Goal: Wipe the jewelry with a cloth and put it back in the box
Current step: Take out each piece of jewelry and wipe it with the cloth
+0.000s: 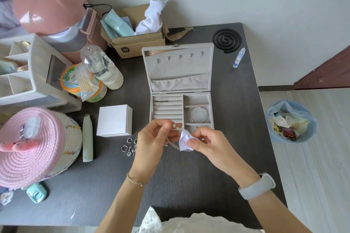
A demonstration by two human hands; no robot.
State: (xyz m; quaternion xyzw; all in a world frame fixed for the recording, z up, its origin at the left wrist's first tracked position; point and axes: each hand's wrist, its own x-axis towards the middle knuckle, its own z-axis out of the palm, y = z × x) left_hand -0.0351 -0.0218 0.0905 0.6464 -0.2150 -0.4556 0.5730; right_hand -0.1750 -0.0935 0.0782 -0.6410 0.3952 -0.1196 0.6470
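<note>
A grey jewelry box [212, 111] lies open on the dark table, its lid tipped back. Silver bangles [198, 115] rest in a right compartment. Just in front of the box, my left hand [153, 143] pinches one end of a thin silver chain [173, 143]. My right hand [206, 143] holds a small white cloth [184, 141] folded around the chain. Several small silver rings and earrings [129, 146] lie loose on the table, left of my left hand.
A white square box [113, 120] and a pale green pen-shaped device [87, 138] lie left of the jewelry. A pink woven basket [36, 147], jars, an organiser and a cardboard box [136, 43] crowd the left and back. A black coil [227, 38] and small bottle [239, 57] lie back right; a bin [291, 121] stands on the floor.
</note>
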